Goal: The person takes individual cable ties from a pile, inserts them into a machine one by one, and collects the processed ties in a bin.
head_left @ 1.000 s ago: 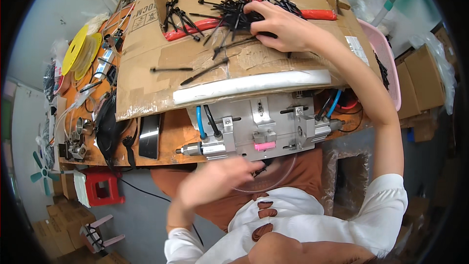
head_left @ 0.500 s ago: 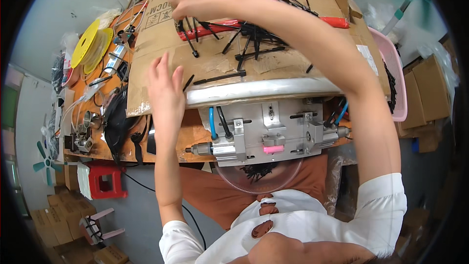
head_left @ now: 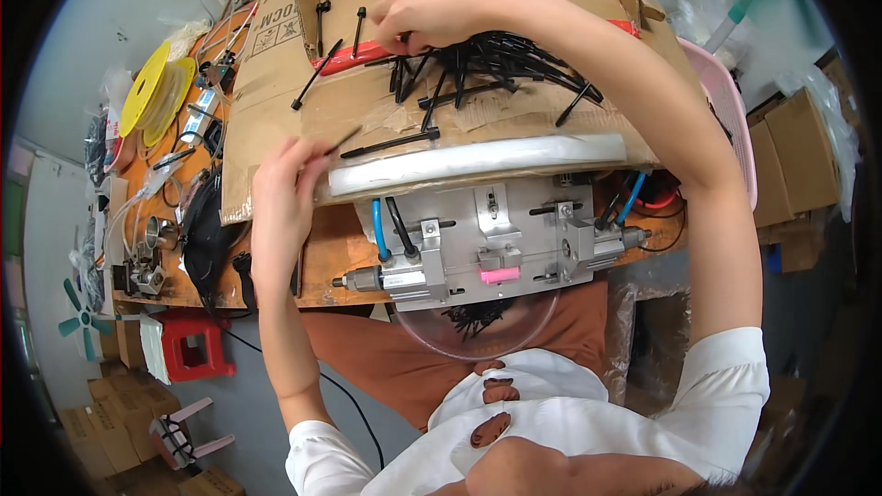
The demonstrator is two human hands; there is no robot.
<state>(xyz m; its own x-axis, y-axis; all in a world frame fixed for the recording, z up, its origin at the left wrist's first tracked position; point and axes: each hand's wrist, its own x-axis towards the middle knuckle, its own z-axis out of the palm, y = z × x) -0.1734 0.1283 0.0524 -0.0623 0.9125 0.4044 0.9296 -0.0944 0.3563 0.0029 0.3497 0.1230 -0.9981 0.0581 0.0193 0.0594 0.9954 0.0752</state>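
Note:
My right hand (head_left: pixel 427 14) reaches across the cardboard to a pile of thin black rods with thicker ends (head_left: pixel 487 64). Its fingers are curled, with a black rod end showing between them. My left hand (head_left: pixel 283 188) is at the cardboard's left front corner, thumb and forefinger closed on a short thin black rod (head_left: pixel 344 140), slightly blurred. Beside it a longer black rod (head_left: pixel 390 142) lies along the white padded strip (head_left: pixel 478 163). Loose rods also lie left of my right hand.
An open cardboard box (head_left: pixel 303 14) of black rods stands at the back. Below the strip sits a metal fixture (head_left: pixel 491 248) with a pink piece (head_left: pixel 501 275) and blue and black hoses. A clear bowl (head_left: pixel 432 335) of black pieces is under it; a pink basket (head_left: pixel 721 101) stands right.
My right hand has moved right and slightly nearer, and the rod pile beneath it looks larger. My left hand has closed its fingers on the short rod. The whole view has shifted slightly.

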